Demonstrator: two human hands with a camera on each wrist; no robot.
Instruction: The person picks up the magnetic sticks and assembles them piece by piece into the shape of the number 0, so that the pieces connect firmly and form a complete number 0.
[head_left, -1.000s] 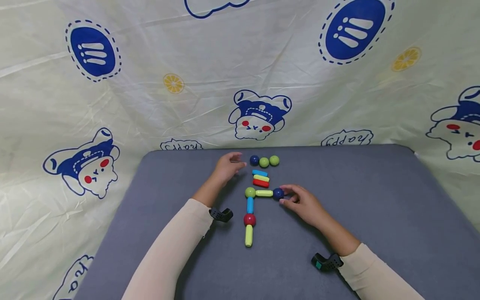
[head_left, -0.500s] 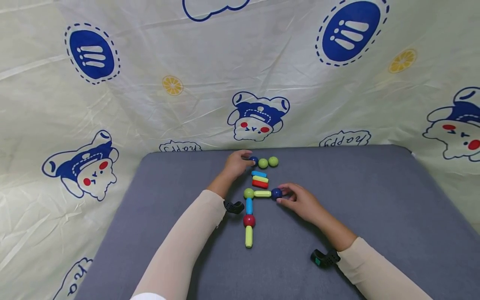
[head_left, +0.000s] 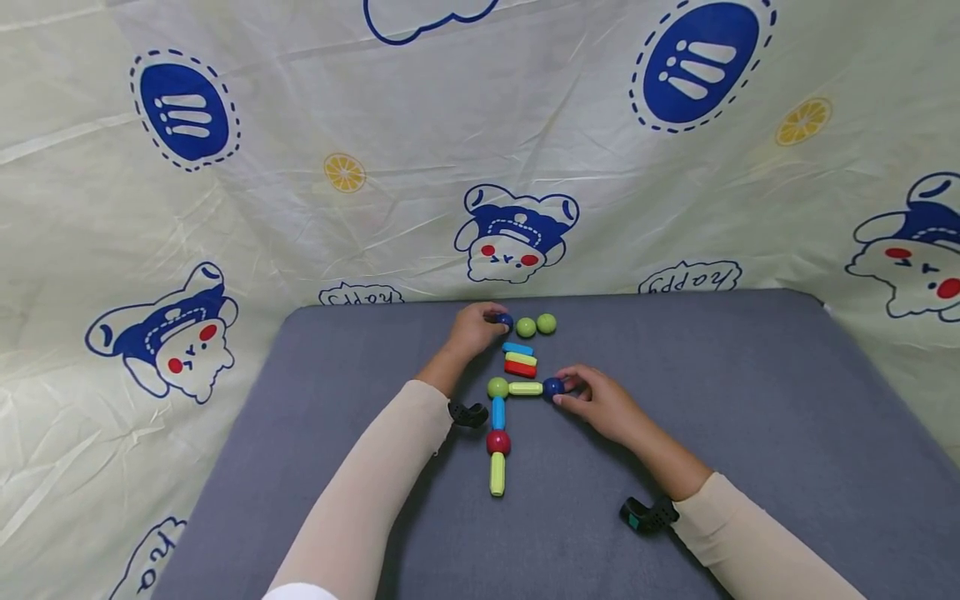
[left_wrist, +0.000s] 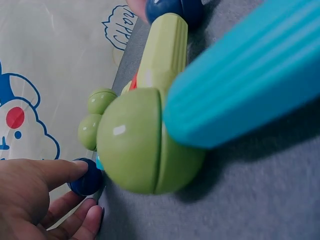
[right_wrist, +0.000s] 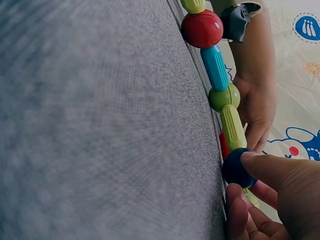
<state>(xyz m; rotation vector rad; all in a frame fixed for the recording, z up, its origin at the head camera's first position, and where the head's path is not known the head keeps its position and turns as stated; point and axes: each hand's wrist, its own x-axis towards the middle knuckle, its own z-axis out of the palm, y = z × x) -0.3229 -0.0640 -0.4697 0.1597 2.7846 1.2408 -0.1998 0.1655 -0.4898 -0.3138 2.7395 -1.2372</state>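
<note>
At the back of the table my left hand (head_left: 474, 331) pinches a dark blue ball (left_wrist: 86, 177) between thumb and fingers. My right hand (head_left: 606, 406) grips another dark blue ball (right_wrist: 238, 169), which ends a joined chain. From that ball a yellow-green rod (head_left: 525, 388) runs left to a green ball (head_left: 497, 387). A blue rod (head_left: 498, 412) comes down from there to a red ball (head_left: 498, 442), and below it lies a second yellow-green rod (head_left: 497, 475). The chain rests on the table in a corner shape.
Two loose green balls (head_left: 536, 325) sit right of my left hand. Between them and the chain lie a blue rod (head_left: 518, 348), a yellow rod (head_left: 521, 359) and a red rod (head_left: 520, 369), side by side. A printed cloth (head_left: 412, 233) hangs behind the grey table (head_left: 720, 375).
My left hand has moved right to the loose dark blue ball and taken hold of it, shifting it slightly left from the green balls. My right hand stays at its ball.
</note>
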